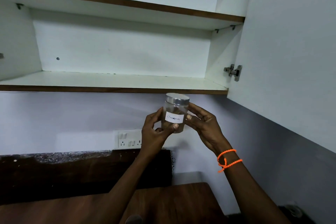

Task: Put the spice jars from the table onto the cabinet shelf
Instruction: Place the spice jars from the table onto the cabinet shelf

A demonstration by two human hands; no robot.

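A clear spice jar [175, 109] with a silver lid and a white label reading "Cinnamon" is held upright in the air, just below the front edge of the lower cabinet shelf [109, 81]. My left hand [156, 132] grips its left side and base, thumb across the front. On the jar's right side, my right hand [203, 123] holds it with the fingers behind; an orange beaded band circles that wrist. The shelf above the jar is bare, and no other jars are in view.
The cabinet door [291, 51] stands open at the right with a metal hinge [233, 72]. An upper shelf [127, 2] spans the top. A switch and socket panel [129, 139] is on the wall behind the hands. The wooden table [172, 203] lies below.
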